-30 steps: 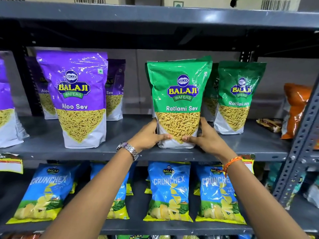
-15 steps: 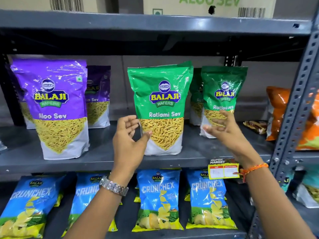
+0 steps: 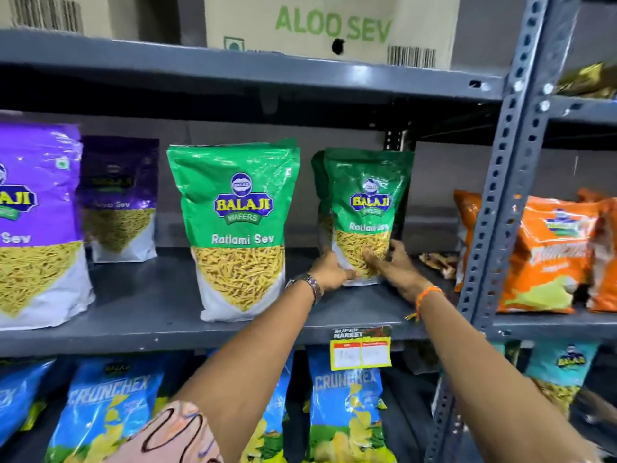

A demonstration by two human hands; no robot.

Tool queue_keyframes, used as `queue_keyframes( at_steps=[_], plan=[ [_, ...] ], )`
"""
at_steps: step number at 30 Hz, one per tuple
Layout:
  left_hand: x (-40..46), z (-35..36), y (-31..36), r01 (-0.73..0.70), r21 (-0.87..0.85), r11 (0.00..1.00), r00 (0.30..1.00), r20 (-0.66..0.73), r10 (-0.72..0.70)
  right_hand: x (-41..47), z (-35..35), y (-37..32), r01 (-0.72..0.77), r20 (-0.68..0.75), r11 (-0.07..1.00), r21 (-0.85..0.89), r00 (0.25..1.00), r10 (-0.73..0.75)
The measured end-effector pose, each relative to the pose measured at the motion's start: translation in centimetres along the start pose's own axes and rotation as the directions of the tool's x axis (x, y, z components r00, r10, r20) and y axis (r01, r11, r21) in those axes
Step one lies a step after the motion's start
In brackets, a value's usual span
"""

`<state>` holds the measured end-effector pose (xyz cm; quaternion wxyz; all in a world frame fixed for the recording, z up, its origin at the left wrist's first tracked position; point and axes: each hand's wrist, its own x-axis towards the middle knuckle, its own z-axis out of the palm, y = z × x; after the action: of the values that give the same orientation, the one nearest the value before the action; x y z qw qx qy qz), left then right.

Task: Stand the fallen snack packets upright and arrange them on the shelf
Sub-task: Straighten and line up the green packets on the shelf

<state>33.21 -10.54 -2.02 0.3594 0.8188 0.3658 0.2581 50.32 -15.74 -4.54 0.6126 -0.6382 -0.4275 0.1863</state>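
Head view showed the left hand (image 3: 330,274) and right hand (image 3: 390,265) clasping the lower sides of the rear green Ratlami Sev packet (image 3: 367,208), which stood upright on the grey shelf (image 3: 150,295); the front green packet (image 3: 238,228) stood free at 9 o'clock from them

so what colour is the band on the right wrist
Orange, a thread band on the right wrist, in the head view.

Both arms outstretched; left hand (image 3: 330,274) and right hand (image 3: 392,267) (fingers curled) grip.
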Motion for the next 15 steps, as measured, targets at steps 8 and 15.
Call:
queue_keyframes(
  at_steps=[8,15],
  plan=[
    [-1.9,1.7,-1.4,-0.127,0.154,0.98,0.984,-0.101,0.143,-5.6,-2.1,-1.1,0.084,-0.033,0.966,-0.246,0.995,-0.095],
    [-4.7,2.9,-1.4,-0.183,0.179,0.967,0.969,-0.133,0.208,-8.6,-3.7,-1.2,0.082,-0.044,0.935,-0.346,0.994,-0.103]
  ],
)
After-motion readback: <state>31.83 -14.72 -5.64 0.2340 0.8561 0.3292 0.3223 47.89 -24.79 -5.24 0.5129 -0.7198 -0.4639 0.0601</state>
